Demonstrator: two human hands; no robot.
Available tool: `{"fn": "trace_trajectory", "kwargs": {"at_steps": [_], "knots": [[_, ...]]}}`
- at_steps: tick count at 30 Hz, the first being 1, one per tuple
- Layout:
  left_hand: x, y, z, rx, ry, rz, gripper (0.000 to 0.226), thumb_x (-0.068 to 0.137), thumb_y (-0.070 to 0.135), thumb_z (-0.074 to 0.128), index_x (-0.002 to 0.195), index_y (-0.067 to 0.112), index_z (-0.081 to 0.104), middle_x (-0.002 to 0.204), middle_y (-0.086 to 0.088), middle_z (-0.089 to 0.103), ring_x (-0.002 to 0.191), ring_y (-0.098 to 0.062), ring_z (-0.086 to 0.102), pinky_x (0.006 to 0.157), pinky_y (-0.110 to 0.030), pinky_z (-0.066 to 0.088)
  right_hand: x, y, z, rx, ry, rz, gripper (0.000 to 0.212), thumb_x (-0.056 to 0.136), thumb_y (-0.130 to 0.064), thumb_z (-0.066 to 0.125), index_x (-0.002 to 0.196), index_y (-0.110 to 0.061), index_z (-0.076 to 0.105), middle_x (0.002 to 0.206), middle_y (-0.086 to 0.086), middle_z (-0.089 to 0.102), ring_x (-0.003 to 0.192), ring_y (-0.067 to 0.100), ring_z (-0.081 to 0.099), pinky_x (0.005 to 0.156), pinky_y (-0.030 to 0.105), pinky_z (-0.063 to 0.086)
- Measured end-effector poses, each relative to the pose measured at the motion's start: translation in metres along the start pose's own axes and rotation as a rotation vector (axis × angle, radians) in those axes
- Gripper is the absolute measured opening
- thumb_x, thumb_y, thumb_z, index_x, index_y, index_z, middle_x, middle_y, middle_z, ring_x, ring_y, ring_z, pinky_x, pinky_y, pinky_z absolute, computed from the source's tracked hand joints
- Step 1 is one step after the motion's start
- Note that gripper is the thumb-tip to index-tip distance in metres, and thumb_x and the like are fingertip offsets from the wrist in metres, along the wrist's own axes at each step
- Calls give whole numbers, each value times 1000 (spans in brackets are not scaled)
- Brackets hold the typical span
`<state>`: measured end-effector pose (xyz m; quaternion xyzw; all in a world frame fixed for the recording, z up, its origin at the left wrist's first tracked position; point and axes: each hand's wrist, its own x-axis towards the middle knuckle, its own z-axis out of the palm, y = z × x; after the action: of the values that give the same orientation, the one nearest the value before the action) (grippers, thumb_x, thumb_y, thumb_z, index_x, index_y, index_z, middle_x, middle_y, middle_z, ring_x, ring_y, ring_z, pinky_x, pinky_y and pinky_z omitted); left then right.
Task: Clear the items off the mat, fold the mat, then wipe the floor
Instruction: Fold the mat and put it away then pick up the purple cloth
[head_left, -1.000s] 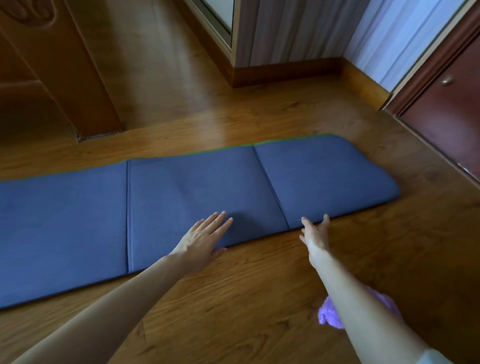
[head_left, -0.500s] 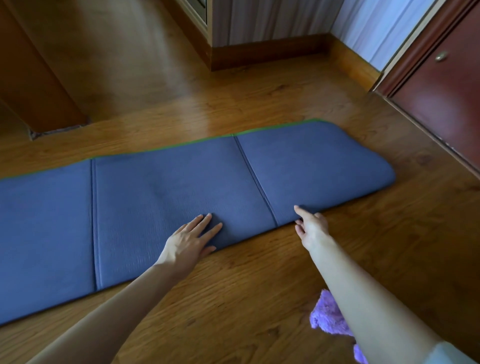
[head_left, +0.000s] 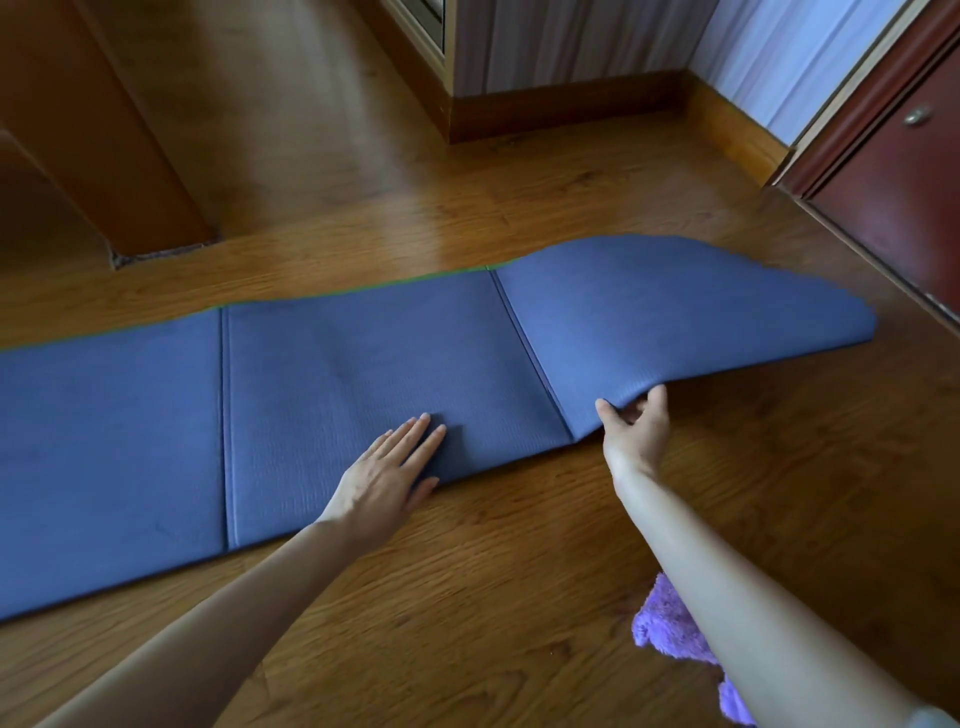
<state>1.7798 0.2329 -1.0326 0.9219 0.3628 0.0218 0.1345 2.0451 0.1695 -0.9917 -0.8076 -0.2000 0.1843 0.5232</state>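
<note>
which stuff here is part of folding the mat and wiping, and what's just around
Part of the job:
blue mat, right panel lifted
right hand, pinching the mat edge
left hand, flat on the mat
purple cloth
wood floor

Just around:
red cabinet door
striped wall

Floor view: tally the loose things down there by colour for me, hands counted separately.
Blue: 1, the mat, its right end panel lifted off the floor
Purple: 1, the fluffy cloth, partly hidden behind the right forearm
Hands: 2, left hand flat on the mat, right hand pinching the mat's near edge
Total: 2 things, 2 hands
</note>
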Motion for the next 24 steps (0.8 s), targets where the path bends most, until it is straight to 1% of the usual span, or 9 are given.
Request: {"fn": "trace_trajectory", "kwargs": {"at_steps": [2,4,7,9,11,14,16,20,24], "knots": [[-3,1,-5,-119,81,-84,71,91,58,10,147,16,27,153,-5,25,141,-18,25,114,-21,12,-7,0,2,-162,2,-223,34,78,0,70,107,-1,53,111,17,59,102,31,59,89,40,51],[-3,2,-11,-217,133,-159,68,90,53,16,148,18,21,155,-1,18,144,-14,16,112,-14,4,-15,-2,3,-305,-6,-437,33,76,1,71,105,2,56,108,19,60,100,34,58,88,37,48],[-3,4,-25,-284,186,-204,62,94,44,25,149,18,19,156,-1,16,144,-13,13,113,-17,8,-26,-5,4,-459,-64,-650,33,72,5,72,102,3,58,102,20,64,95,37,62,80,36,49],[-7,3,-35,-273,225,-186,62,94,47,22,149,20,18,156,0,15,144,-14,13,112,-17,9,-28,-3,3,-552,-108,-738,34,70,6,74,100,2,60,97,19,66,89,37,64,75,37,52],[-12,-2,-44,-232,267,-160,63,91,45,18,148,20,19,156,-1,17,143,-15,15,111,-16,9,-29,1,1,-653,-154,-795,36,68,5,77,100,1,61,95,18,67,85,34,66,71,35,53],[-22,-13,-55,-169,339,-150,59,93,35,25,148,13,22,154,-7,20,142,-20,19,112,-18,8,-32,4,0,-719,-213,-790,38,69,2,77,104,1,62,99,19,67,87,34,67,71,34,54],[-32,-24,-62,-189,406,-199,58,94,27,30,147,8,21,154,-6,18,142,-17,16,113,-16,6,-35,4,-1,-743,-237,-775,42,69,1,77,108,1,61,100,19,66,85,33,67,69,34,54],[-63,-57,-73,-302,580,-417,55,94,4,37,147,4,22,154,-6,20,142,-16,18,113,-21,13,-41,2,-3,-817,-337,-850,44,69,0,77,110,-8,61,96,11,66,75,29,66,63,35,53],[-109,-98,-74,-266,573,-680,56,92,-4,36,147,3,23,154,-11,23,142,-24,22,113,-38,24,-48,6,1,-876,-413,-890,42,68,2,76,105,-12,65,98,7,67,75,26,65,63,35,52]]}}
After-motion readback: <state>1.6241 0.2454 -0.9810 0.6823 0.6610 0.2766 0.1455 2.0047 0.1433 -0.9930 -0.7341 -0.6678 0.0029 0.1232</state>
